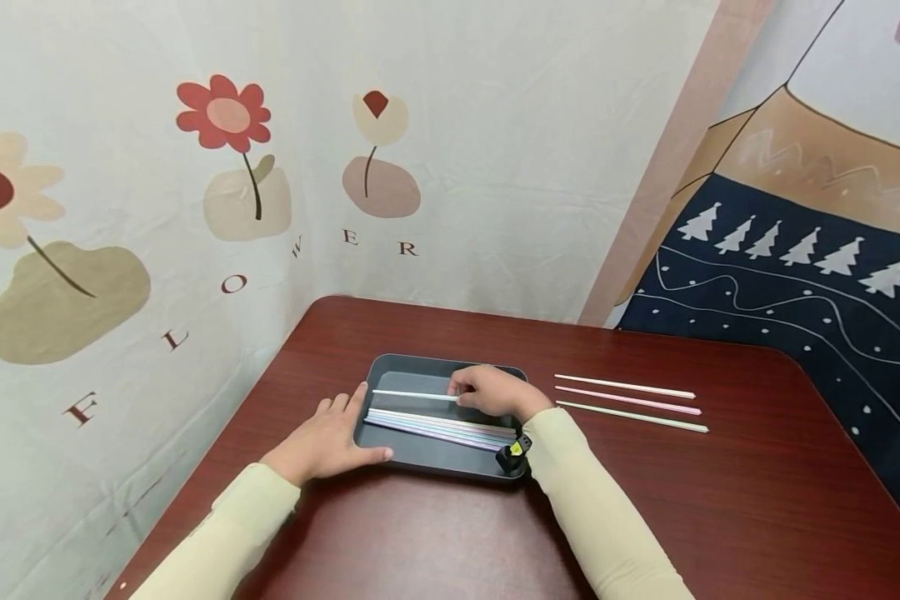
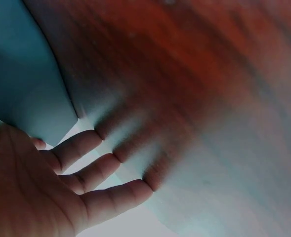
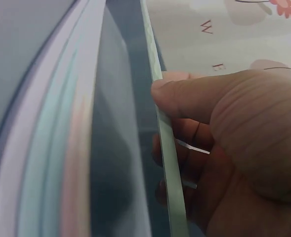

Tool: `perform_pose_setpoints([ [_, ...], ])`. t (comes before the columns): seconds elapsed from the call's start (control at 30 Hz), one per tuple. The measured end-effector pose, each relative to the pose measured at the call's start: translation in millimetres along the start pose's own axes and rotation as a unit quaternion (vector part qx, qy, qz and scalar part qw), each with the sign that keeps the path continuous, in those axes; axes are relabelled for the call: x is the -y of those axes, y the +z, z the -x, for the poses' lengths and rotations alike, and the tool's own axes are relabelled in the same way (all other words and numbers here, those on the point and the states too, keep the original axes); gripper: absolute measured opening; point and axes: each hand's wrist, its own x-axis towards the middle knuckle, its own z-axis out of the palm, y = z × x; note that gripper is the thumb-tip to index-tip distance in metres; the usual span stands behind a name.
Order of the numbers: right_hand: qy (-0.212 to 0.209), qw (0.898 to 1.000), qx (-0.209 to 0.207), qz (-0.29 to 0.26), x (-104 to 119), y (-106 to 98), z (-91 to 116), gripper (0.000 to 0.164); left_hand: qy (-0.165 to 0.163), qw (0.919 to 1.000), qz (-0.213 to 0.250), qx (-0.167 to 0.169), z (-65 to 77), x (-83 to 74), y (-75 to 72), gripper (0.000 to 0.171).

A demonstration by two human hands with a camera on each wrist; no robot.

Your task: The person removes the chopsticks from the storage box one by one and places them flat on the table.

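Observation:
A dark grey rectangular tray (image 1: pixel 420 452) lies on the table, several pastel chopsticks (image 1: pixel 435 427) side by side across its floor. Over its back half, my right hand (image 1: pixel 495 390) pinches a single pale green chopstick (image 3: pixel 172 173) between thumb and fingers. That chopstick points left, roughly along the bundle, with a gap between them. My left hand (image 1: pixel 326 440) is spread at the tray's left end, thumb by the front corner and forefinger along the side. In the left wrist view, the fingers (image 2: pixel 118 195) are straight beside the tray's outer wall (image 2: pixel 31 84).
Right of the tray, three separate chopsticks lie on the red-brown table (image 1: pixel 765 483): a cream one (image 1: pixel 622 385), a pink one (image 1: pixel 626 400) and a green one (image 1: pixel 630 416). A printed cloth (image 1: pixel 487 167) hangs behind the table. A small black device (image 1: pixel 512 454) sits at my right wrist.

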Motion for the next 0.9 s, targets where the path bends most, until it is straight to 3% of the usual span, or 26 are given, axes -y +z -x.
perform_pose_setpoints([
  [0.47,-0.027,0.998,-0.038,0.033,12,-23,16,0.013,-0.005,1.0000,-0.003,0.003,1.5,-1.9,-0.9,0.130],
  [0.9,0.001,0.998,-0.051,0.034,9,-38,47,0.014,-0.003,1.0000,-0.003,0.000,1.9,-1.0,0.0,0.128],
])
